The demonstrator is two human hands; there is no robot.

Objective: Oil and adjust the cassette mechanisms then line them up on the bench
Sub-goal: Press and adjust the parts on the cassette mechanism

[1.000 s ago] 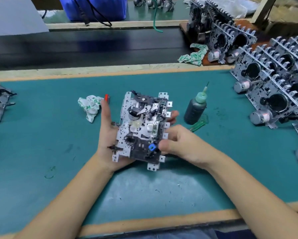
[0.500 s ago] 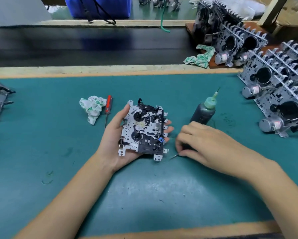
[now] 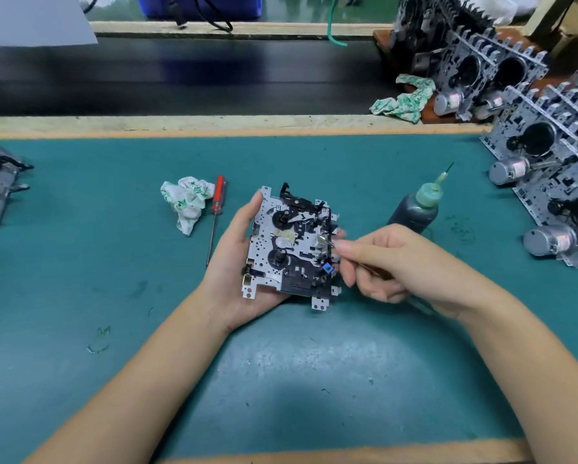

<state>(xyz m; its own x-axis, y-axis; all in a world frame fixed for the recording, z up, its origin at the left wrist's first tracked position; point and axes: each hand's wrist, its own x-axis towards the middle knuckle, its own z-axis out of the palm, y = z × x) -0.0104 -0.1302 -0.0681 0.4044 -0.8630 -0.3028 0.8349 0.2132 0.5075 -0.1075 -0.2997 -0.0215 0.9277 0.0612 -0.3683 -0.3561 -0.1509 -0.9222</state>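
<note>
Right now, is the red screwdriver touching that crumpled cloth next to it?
Cannot tell. In the head view the red screwdriver lies right beside the crumpled cloth; no clear gap or contact shows.

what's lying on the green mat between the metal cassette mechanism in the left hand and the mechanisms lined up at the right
Only the dark oil bottle with a green nozzle stands there, upright; the right hand is also over that stretch.

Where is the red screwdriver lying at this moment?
In the head view, the red screwdriver lies on the green mat, left of centre, between the crumpled cloth and the left hand.
</note>
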